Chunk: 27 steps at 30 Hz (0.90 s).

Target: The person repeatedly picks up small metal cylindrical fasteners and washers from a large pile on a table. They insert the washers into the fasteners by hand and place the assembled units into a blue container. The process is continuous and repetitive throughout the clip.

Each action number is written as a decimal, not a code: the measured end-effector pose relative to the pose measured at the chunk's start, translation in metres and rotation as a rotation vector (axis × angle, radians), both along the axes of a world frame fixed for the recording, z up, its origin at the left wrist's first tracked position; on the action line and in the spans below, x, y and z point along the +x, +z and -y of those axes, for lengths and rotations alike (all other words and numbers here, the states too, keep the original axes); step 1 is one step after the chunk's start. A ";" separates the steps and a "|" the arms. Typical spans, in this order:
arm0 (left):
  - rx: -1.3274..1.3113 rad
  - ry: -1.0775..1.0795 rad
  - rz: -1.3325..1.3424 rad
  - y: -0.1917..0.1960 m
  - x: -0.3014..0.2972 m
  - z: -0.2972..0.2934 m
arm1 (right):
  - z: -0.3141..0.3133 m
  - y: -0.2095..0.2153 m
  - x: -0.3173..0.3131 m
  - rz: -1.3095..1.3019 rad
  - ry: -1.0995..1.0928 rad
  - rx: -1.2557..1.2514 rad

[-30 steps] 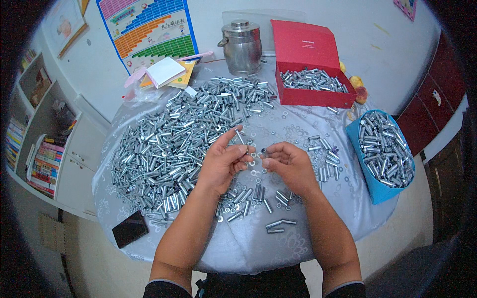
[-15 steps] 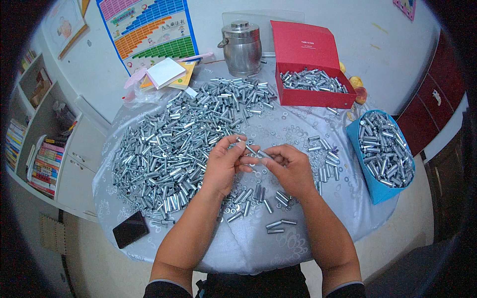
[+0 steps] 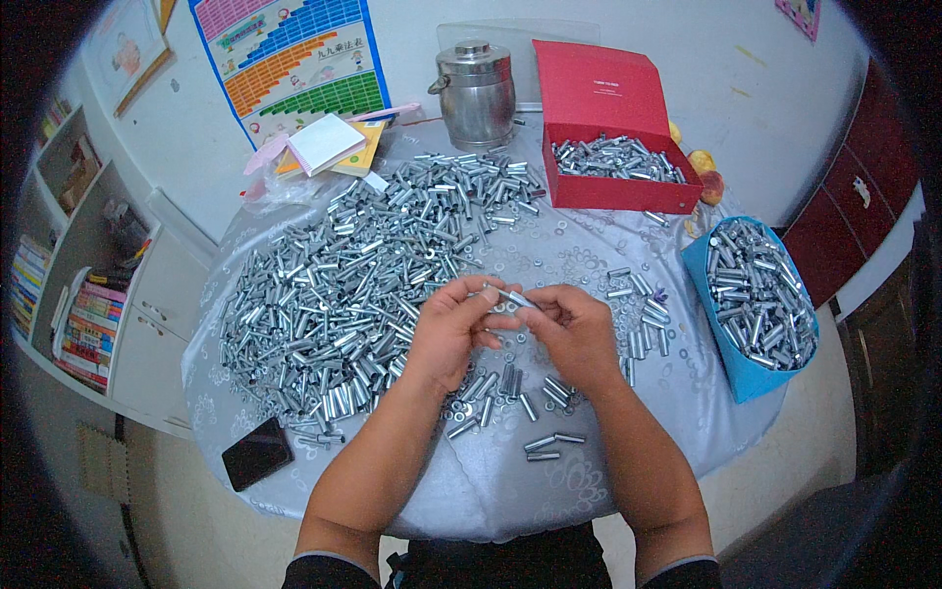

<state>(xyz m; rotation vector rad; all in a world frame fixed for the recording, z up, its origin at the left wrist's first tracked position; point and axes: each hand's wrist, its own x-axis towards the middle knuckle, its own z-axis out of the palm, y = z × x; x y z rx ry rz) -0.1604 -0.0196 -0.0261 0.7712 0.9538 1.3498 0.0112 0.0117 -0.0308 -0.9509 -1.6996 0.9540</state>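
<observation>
Along the near edge, shows a strip of tablecloth [image 3: 481, 506]. Above mid-table, pinches a metal rod [image 3: 498, 289] in the left hand [image 3: 446, 329], against a sleeve [image 3: 522, 298] in the right hand [image 3: 572, 324]. Beyond, leaves room around loose pieces [image 3: 636, 344] between heap [image 3: 324, 304] and blue bin [image 3: 744, 379], red box [image 3: 613, 196] behind.

The left hand [image 3: 446, 329] and right hand [image 3: 574, 324] pinch slim metal pieces [image 3: 520, 298] above the tablecloth [image 3: 491, 491].

White wall [image 3: 775, 133], pale floor [image 3: 196, 506]
</observation>
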 end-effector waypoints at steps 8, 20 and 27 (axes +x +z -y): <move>0.060 -0.048 -0.253 0.003 0.017 0.009 | -0.003 0.007 0.002 0.002 -0.033 0.181; 0.008 -0.002 -0.110 0.000 0.003 0.005 | -0.006 -0.001 0.006 -0.083 -0.010 -0.011; -0.056 0.106 -0.033 -0.009 -0.009 -0.001 | -0.019 -0.010 0.018 0.327 0.098 0.032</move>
